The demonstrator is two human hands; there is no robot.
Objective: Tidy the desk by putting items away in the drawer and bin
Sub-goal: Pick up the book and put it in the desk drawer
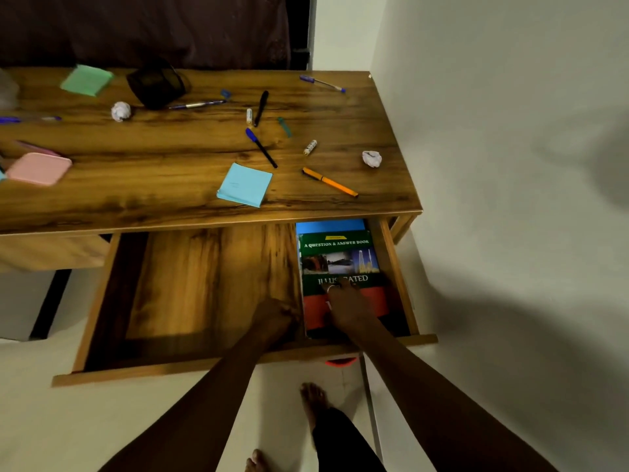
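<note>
— Bare feet [313, 400] are seen nearest of all on the pale floor [102, 413], with two forearms stretched above them into the open wooden drawer [204, 367]. Is anything held?

— Nothing is plainly held. The right hand [347, 304] is laid on the green and red question-and-answer book [337, 253], its fingers stretched out over the cover. The left hand [275, 315] is set against the book's left edge on the drawer bottom. Its fingers are lost in shadow, so it cannot be told whether they are curled round that edge.

— Where is the book placed?

— It is lodged flat in the drawer's right end, over a blue sheet [330, 225]. Farther off, on the wooden desk [136, 199], a light blue sticky-note pad [245, 185], an orange pen [329, 182] and a crumpled white paper ball [372, 159] are left lying near the right end.
</note>
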